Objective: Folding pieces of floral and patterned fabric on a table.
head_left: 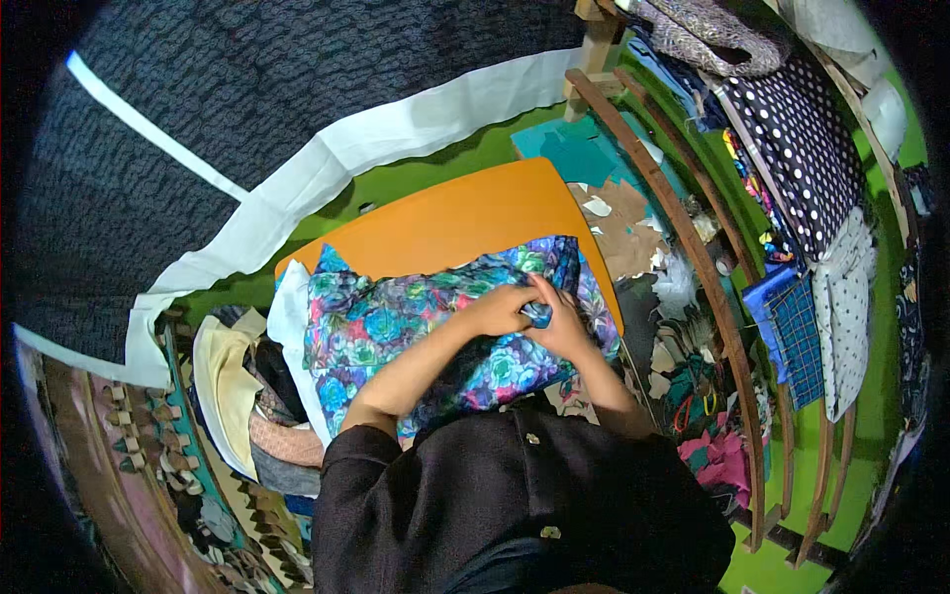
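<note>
A blue, green and purple floral fabric lies spread over an orange board in front of me. My left hand and my right hand meet near the cloth's right edge. Both pinch a bunched fold of the floral fabric between their fingers, with the hands touching each other. My forearms reach in from the bottom, out of black sleeves.
A white cloth strip curves across a dark textured fabric behind the board. Curved wooden rails on the right hold polka-dot and checked cloths. Fabric scraps lie right of the board, and folded cloths pile at left.
</note>
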A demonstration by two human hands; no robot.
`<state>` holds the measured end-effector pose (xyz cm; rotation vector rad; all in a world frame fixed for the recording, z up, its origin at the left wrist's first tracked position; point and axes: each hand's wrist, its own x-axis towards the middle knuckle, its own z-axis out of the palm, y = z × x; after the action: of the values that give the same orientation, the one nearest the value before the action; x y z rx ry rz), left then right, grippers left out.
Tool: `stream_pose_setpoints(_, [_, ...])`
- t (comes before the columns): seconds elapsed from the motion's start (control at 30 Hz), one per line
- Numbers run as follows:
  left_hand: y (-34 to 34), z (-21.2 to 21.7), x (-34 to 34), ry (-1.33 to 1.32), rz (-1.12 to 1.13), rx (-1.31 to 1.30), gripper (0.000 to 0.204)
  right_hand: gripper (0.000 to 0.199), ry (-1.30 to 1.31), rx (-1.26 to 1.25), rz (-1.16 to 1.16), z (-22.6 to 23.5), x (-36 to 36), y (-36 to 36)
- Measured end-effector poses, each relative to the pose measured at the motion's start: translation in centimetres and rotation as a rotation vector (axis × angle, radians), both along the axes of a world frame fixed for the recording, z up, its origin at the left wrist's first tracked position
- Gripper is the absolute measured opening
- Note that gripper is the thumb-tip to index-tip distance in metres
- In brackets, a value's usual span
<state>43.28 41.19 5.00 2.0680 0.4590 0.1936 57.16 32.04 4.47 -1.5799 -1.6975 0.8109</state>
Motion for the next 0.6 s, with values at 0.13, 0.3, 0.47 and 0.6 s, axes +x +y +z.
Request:
stream_pose_setpoints(0.13, [-2.8,-0.9,-1.5,-0.441,0.331,0.066,0.051,0.071,0.211,-0.003,0.023,2.4,-0.1,1.0])
stream_pose_setpoints(0.3, [-2.6,-0.6,-7.2,0.003,0.534,0.533,0.086,0.032,0.112,0.029,0.167,3.5,2.6,1.0])
stream_pose_setpoints(0.47, [-1.9,-0.3,-13.9,0.196,0.321,0.233,0.061,0.024,0.268,-0.108,0.208,6.5,4.6,-0.2])
stream_pose_setpoints(0.6, [-2.5,0.4,-19.8,0.429,0.252,0.118,0.049,0.024,0.387,-0.057,0.145,6.8,6.2,0.7])
